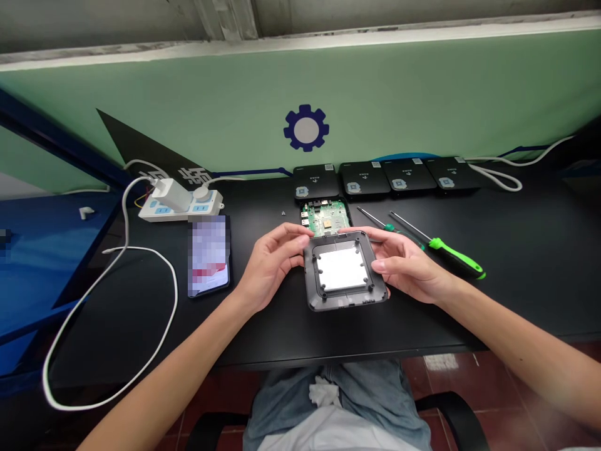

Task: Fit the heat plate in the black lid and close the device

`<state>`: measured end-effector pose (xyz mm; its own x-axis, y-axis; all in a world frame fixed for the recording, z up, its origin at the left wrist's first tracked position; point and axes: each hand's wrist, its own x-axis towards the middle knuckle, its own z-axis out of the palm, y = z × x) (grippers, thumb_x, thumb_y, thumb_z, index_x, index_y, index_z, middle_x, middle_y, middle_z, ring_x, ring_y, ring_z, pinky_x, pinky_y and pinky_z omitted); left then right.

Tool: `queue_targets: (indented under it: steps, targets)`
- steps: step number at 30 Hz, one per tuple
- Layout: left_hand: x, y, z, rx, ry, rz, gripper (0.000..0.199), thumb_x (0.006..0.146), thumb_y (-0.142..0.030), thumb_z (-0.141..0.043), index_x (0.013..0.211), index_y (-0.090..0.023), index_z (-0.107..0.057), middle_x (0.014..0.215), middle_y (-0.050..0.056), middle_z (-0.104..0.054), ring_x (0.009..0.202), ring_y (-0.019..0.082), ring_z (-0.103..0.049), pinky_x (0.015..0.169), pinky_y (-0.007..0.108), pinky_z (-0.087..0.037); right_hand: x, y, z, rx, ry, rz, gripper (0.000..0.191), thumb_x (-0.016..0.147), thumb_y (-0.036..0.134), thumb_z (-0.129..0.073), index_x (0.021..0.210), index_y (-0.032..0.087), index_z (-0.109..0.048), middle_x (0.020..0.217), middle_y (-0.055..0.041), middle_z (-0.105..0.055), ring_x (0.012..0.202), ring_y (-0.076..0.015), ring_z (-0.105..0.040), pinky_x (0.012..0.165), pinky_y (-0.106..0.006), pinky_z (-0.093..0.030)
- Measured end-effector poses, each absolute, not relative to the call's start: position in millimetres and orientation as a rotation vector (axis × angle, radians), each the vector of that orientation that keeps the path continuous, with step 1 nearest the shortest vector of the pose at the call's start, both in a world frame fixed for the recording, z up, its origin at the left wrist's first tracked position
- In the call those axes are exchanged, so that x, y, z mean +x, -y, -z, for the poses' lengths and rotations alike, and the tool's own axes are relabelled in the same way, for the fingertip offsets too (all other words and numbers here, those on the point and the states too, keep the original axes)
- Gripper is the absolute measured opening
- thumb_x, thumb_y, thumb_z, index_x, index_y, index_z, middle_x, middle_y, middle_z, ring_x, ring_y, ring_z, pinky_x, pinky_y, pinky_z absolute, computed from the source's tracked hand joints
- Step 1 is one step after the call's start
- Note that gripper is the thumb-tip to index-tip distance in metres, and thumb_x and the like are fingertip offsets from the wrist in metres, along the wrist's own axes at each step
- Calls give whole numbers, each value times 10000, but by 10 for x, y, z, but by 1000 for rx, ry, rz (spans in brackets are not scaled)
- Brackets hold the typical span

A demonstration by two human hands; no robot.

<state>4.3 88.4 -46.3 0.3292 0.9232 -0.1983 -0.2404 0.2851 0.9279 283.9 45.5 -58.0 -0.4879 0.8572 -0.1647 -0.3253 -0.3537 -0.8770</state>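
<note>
Both hands hold a square black cover, its inner side facing up, with a silvery-white metal plate in the middle. My left hand (277, 263) grips the left upper edge of the black cover (314, 294), thumb on top. Around the right edge are the fingers of my right hand (406, 263), with its thumb lying on the rim. Just beyond the cover sits an open black case with a green circuit board (335, 216); the cover hides its near part.
Several closed black boxes (408, 175) line the back. Two screwdrivers (453, 257) lie at right. Left are a phone (209, 257), a power strip (181, 207) and a looped white cable (173, 282). Tiny screws (283, 213) lie left of the circuit board.
</note>
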Motion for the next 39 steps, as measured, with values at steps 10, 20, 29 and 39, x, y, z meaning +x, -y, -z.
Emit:
queue_targets:
  steps: [10, 20, 29, 39]
  targets:
    - [-18, -832, 510, 1643, -936, -980, 134, 965, -303, -955, 1066, -215, -956, 997, 72, -889, 862, 198, -821, 763, 266, -653, 2812, -451, 526, -762, 1158, -1993, 707, 930, 397, -953, 1581, 260, -713, 1256, -94, -796, 827, -126, -734, 706, -217, -653]
    - [-93, -842, 558, 2275, -811, -1025, 57, 1085, -205, -835, 1062, -172, -876, 987, 55, -873, 812, 158, -795, 745, 250, -610, 2877, -456, 643, -760, 1215, -2062, 716, 975, 328, -915, 1642, 278, -659, 1255, -64, -777, 642, -73, -689, 548, -195, -605]
    - [-88, -828, 616, 2697, -772, -1098, 75, 1169, -177, -698, 1132, -157, -760, 986, 48, -836, 822, 149, -780, 804, 251, -603, 2878, -451, 661, -775, 1223, -2040, 713, 984, 332, -911, 1648, 293, -654, 1210, -43, -761, 653, -78, -690, 540, -196, -604]
    - [-41, -802, 616, 2656, -861, -1088, 72, 1166, -157, -681, 1100, -161, -708, 1004, 62, -814, 853, 171, -763, 797, 275, -599, 2858, -453, 663, -745, 1226, -2038, 708, 989, 306, -906, 1649, 312, -649, 1243, -46, -763, 654, -75, -697, 555, -199, -615]
